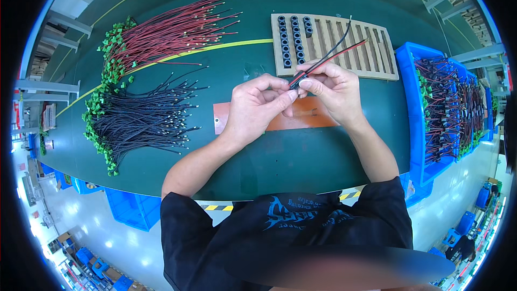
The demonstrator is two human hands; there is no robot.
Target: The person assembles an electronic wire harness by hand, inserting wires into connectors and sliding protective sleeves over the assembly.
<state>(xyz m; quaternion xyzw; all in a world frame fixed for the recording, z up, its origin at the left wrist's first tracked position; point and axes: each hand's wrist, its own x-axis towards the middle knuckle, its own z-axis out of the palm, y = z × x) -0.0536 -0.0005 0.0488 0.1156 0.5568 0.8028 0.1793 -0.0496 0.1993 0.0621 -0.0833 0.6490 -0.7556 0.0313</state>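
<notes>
Both hands' fingers, left hand [256, 105] and right hand [331, 89], pinch 2 wires [328, 56] (1 red, 1 black).

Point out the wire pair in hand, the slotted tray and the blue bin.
wire pair [336, 53], head view, mid-length above the hands
slotted tray [371, 54], head view, bare slats at its right
blue bin [408, 102], head view, left wall

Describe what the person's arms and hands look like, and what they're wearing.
Both hands are bare: the left hand and right hand wear no gloves, and no rings or watch show. The forearms are bare too, uncovered up to the short sleeves of a black T-shirt, which has a blue printed design on the chest.
</notes>
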